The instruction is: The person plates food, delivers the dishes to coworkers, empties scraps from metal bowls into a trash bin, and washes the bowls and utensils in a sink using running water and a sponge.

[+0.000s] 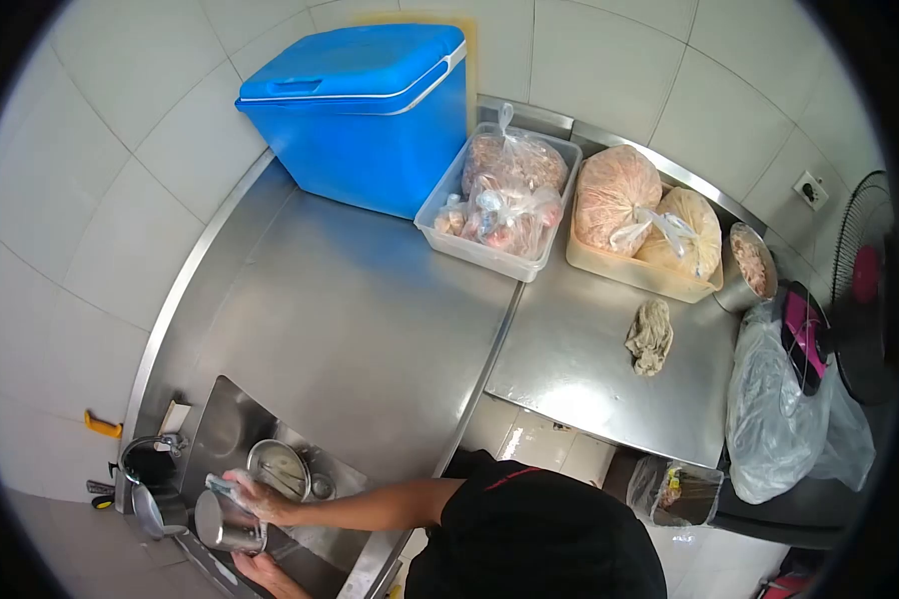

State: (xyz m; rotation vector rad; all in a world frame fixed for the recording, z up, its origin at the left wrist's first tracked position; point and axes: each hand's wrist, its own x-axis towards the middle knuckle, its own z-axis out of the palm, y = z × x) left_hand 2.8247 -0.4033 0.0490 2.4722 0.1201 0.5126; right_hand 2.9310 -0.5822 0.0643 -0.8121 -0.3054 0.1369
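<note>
At the lower left, over the steel sink (226, 413), a shiny metal pot (228, 522) is tilted on its side. My left hand (259, 571) grips the pot from below, near its rim. On the upper side, my right hand (254, 498) presses a pale bluish sponge or cloth (222, 486) to the pot; suds seem to cover the fingers. Just beyond this hand, a round metal bowl (278, 469) with whitish liquid and a utensil sits in the sink. Beside it is a small metal cup (322, 486).
A metal pan (158, 511) stands by the sink's left edge. Along the back are a blue cooler (370, 130), a clear tub (489, 262) and a cream tub (639, 278) with bagged food. A crumpled rag (650, 337) lies on the right counter, above a lined bin (674, 489).
</note>
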